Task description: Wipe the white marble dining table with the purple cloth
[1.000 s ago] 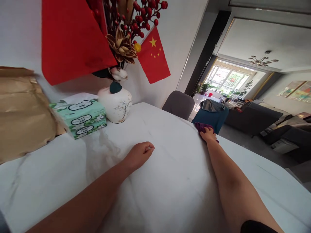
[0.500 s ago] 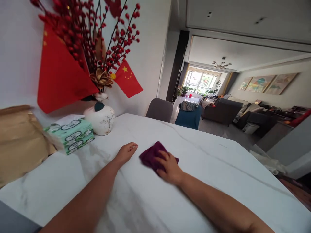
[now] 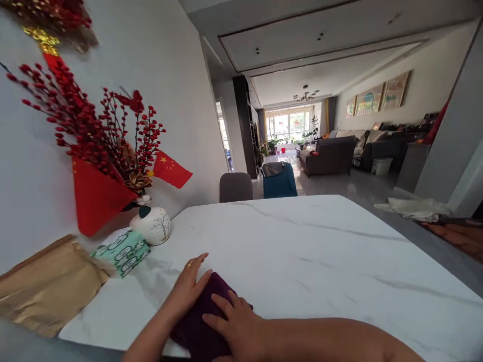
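Note:
A dark purple cloth point(image 3: 206, 322) lies bunched on the white marbled table at the near edge. My right hand point(image 3: 241, 324) is on top of it, with curved fingers pressing into and holding the fabric. Along the cloth's left side is my left hand point(image 3: 190, 281), its fingers stretched out and a ring on one of them. The left thumb reaches to the cloth's upper edge, and I cannot tell whether it grips any fabric. Part of the cloth is hidden under the right hand.
A green tissue box point(image 3: 126, 254), a brown paper bag point(image 3: 56, 284) and a white vase point(image 3: 156, 226) with red berry branches and flags stand at the left. Two chairs, one grey point(image 3: 236, 187) and one blue point(image 3: 279, 180), are at the table's point(image 3: 302, 246) far edge.
The right hand has drawn the cloth back toward me and to the left. My left hand has come down beside the cloth, its fingers now extended. The camera view has shifted.

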`<action>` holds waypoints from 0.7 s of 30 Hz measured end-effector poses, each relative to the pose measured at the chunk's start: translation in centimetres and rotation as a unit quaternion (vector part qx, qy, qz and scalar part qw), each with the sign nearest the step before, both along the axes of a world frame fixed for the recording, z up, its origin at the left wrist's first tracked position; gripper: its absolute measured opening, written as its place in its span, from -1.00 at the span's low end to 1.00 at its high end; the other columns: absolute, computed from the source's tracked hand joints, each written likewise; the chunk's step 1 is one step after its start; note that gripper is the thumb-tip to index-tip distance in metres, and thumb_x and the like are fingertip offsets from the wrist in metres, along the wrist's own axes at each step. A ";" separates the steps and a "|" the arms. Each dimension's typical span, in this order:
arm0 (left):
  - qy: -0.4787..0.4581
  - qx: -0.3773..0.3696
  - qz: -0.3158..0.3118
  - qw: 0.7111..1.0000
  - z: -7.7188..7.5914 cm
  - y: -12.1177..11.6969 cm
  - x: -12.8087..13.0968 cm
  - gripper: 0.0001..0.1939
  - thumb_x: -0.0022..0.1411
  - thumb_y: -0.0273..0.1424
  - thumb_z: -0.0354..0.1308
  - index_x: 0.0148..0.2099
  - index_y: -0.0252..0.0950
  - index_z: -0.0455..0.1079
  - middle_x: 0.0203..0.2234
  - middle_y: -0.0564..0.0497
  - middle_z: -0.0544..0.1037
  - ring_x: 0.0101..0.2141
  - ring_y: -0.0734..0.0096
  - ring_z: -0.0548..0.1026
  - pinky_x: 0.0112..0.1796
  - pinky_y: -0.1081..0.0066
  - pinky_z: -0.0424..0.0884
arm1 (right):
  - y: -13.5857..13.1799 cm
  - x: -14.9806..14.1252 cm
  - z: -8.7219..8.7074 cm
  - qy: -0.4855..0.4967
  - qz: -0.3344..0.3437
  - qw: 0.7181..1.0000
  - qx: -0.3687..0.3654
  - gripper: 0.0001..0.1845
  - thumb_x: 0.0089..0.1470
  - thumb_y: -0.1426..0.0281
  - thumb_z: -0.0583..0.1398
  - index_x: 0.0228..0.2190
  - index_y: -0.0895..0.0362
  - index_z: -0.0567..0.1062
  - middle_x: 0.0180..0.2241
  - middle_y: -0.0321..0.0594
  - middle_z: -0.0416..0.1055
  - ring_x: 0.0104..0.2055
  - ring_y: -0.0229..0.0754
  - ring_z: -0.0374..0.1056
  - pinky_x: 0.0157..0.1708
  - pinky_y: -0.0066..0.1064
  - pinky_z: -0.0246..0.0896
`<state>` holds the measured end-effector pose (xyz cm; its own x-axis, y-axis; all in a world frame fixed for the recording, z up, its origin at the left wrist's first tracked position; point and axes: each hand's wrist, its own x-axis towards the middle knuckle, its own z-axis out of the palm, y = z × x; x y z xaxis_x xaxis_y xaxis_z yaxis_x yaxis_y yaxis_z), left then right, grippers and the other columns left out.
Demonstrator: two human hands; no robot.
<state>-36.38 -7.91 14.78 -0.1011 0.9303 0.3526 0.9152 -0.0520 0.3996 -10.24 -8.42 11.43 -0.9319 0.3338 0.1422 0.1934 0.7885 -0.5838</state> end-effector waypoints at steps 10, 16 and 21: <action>0.176 -0.251 0.163 0.938 -2.8 -6.0 10.8 -0.23 0.29 -0.22 0.07 0.52 -0.19 0.12 0.53 -0.24 -0.02 0.50 -0.16 -0.06 0.36 -0.38 -0.08 | 2.4 15.4 -4.8 0.027 -0.179 0.971 0.154 -0.29 0.27 0.36 0.15 0.41 -0.04 0.26 0.39 -0.01 0.27 0.41 0.24 0.19 0.42 0.39 -0.08; 0.219 -0.326 0.090 0.915 1.6 -6.3 5.7 -0.03 0.02 -0.64 0.04 0.48 0.03 0.19 0.55 0.00 -0.05 0.52 -0.01 -0.19 0.39 -0.36 -0.19 | 3.4 27.1 -11.1 0.164 -0.379 0.866 0.283 -0.21 0.30 0.19 0.12 0.45 -0.42 0.00 0.16 -0.18 0.54 0.20 0.21 0.46 0.21 0.38 0.23; 0.177 -0.278 0.097 0.939 0.6 -5.9 3.7 -0.32 0.34 -0.32 0.06 0.48 -0.10 0.20 0.51 -0.19 0.08 0.50 -0.01 0.00 0.38 -0.23 0.07 | 3.4 36.1 -12.6 0.188 -0.529 0.779 0.279 -0.20 0.16 0.04 0.09 0.38 -0.64 0.01 0.01 -0.07 0.61 0.15 0.34 0.44 0.13 0.43 0.14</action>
<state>-32.71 -13.83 15.38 -0.2557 0.9568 -0.1381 0.9665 0.2561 -0.0153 25.91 -5.05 -1.15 -0.0344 0.6750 0.7370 0.8059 0.4549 -0.3790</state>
